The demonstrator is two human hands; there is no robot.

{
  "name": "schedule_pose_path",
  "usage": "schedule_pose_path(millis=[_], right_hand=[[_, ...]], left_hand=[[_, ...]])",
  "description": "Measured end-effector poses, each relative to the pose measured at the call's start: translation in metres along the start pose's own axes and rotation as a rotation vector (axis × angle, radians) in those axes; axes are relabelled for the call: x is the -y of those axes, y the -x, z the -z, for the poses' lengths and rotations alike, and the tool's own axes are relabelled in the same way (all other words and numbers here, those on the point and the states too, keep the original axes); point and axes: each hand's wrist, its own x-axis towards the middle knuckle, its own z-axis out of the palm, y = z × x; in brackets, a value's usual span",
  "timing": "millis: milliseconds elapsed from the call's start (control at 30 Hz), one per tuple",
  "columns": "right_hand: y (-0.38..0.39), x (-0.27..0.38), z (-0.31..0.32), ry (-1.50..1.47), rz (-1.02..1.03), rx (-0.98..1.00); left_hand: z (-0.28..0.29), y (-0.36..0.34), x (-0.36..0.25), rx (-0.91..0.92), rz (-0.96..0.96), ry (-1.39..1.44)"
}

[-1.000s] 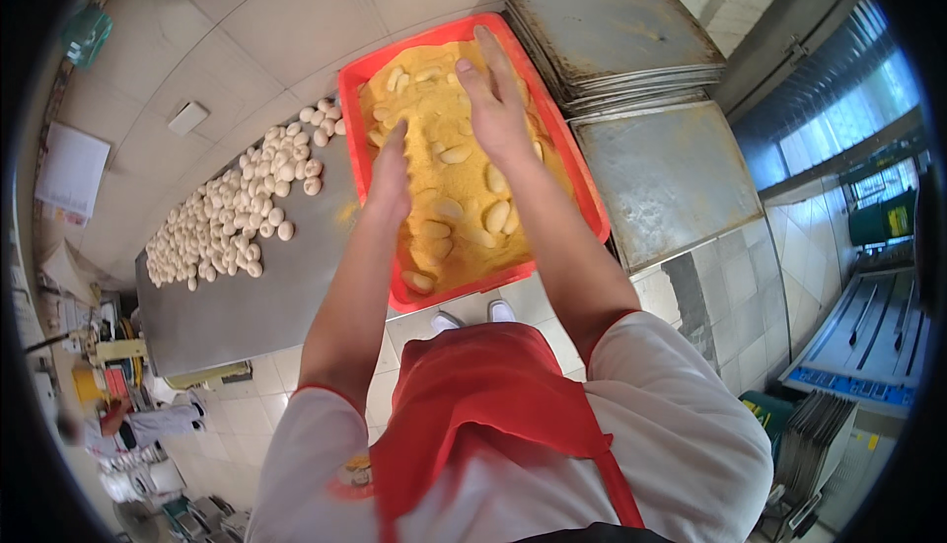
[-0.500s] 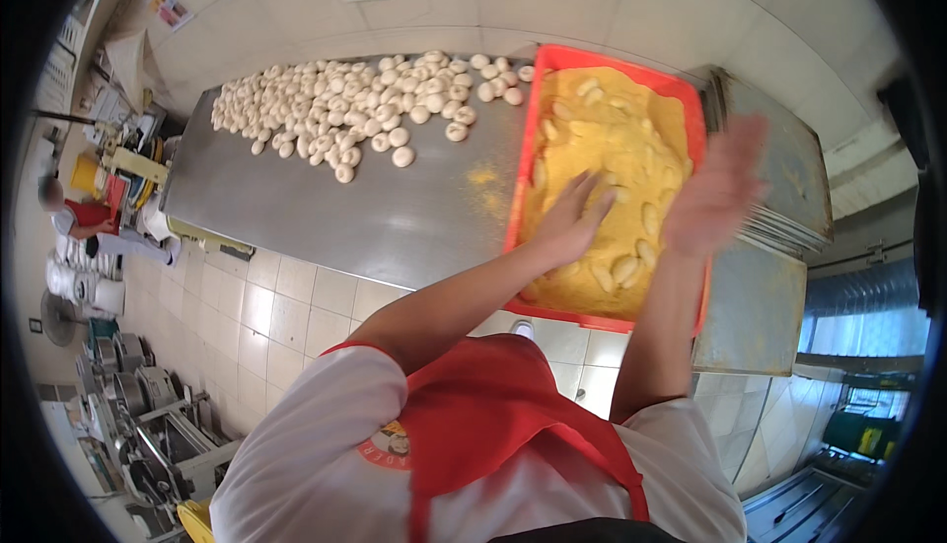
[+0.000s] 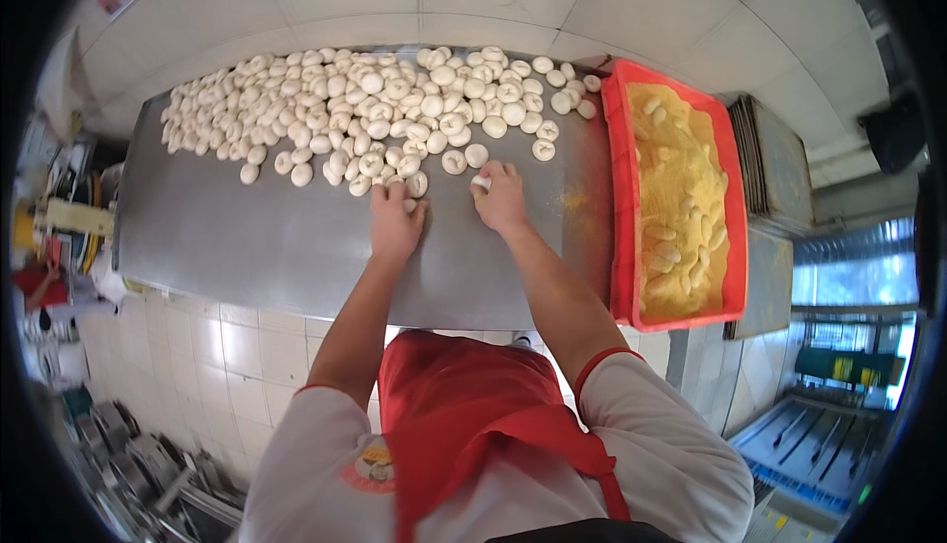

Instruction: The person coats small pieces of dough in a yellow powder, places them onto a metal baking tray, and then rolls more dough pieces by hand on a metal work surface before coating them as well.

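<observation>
My left hand (image 3: 397, 223) is closed around a pale dough ball (image 3: 409, 206) at the near edge of a big spread of dough balls (image 3: 340, 99). To its right, my right hand (image 3: 501, 200) has its fingers curled over another small dough ball (image 3: 481, 182). Both hands rest low over the steel table (image 3: 266, 237). The loose pieces are round and whitish, many with a pinched mark on top. They lie packed against the wall and thin out toward the right.
At the table's right end sits a red tray (image 3: 625, 237) with yellow meal (image 3: 681, 168) and several elongated dough pieces in it. Stacked metal sheets (image 3: 774, 158) stand beyond it. Another person (image 3: 41, 285) is at the far left, by machinery.
Both hands have left the red tray and moved left to the dough balls, where each has taken hold of one. The view has shifted, so the tray now appears farther right.
</observation>
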Motion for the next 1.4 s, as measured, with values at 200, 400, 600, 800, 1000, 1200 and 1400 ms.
schedule_pose_path(millis=[200,400,600,800,1000,1200,1400], right_hand=[[0.114,0.008,0.092,-0.112,-0.124,0.332],[0.236,0.001,0.038,0.375,0.126,0.426],[0.08,0.014,0.014,0.434,0.017,0.211],[-0.016,0.004,0.001,0.447,-0.018,0.063],[0.125,0.021,0.012,0.405,-0.035,0.197],[0.251,0.046,0.031,0.369,-0.083,0.183],[0.224,0.053,-0.019,-0.314,-0.466,0.037]], left_hand=[[0.119,0.055,0.09,0.275,0.084,0.539],[0.136,0.141,0.154,0.495,-0.23,-0.096],[0.076,0.008,0.097,0.451,-0.348,-0.425],[0.043,-0.026,0.116,0.299,-0.35,-0.597],[0.087,0.08,0.12,0.407,-0.345,-0.45],[0.173,0.167,0.147,0.602,-0.487,-0.286],[0.143,0.093,0.071,0.803,-0.065,0.234]])
